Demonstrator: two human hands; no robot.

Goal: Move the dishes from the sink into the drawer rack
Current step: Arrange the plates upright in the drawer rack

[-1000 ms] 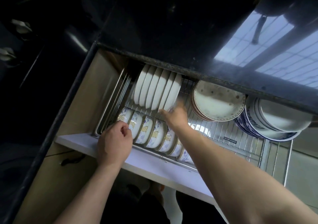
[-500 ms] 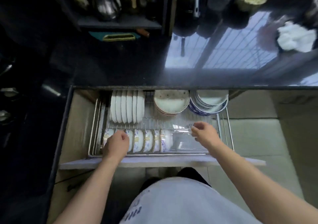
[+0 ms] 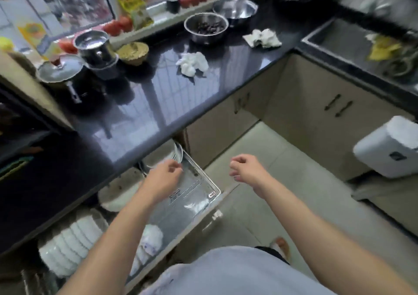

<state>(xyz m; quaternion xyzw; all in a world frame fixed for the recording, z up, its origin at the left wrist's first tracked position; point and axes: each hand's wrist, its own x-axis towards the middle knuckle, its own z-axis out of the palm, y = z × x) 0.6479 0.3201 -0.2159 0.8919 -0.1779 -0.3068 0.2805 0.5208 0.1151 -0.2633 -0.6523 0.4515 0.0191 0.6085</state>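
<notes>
The drawer rack (image 3: 203, 182) stands pulled out below the black counter. In it are a row of white plates (image 3: 67, 243) on edge, a speckled plate stack (image 3: 119, 190), blue-rimmed bowls (image 3: 176, 152) at the far end, and small patterned bowls (image 3: 150, 238) near the front. My left hand (image 3: 164, 177) hovers over the rack with loosely curled fingers, holding nothing. Over the floor, right of the drawer, hangs my right hand (image 3: 245, 169), also loosely curled and empty. The sink (image 3: 352, 43) lies at the upper right with a yellow thing and blurred dishes inside.
The black counter (image 3: 158, 104) carries steel bowls (image 3: 205, 26), a steel pot (image 3: 95, 48), a lidded pan (image 3: 61, 70) and crumpled white cloths (image 3: 192, 62). Beige cabinet doors (image 3: 316, 113) run under the sink. A white box (image 3: 389, 152) is at the right. Tiled floor lies beyond the drawer.
The view has swung up and right, from the drawer to the counter and sink. Both hands have lifted off the rack; the left let go of the patterned bowls.
</notes>
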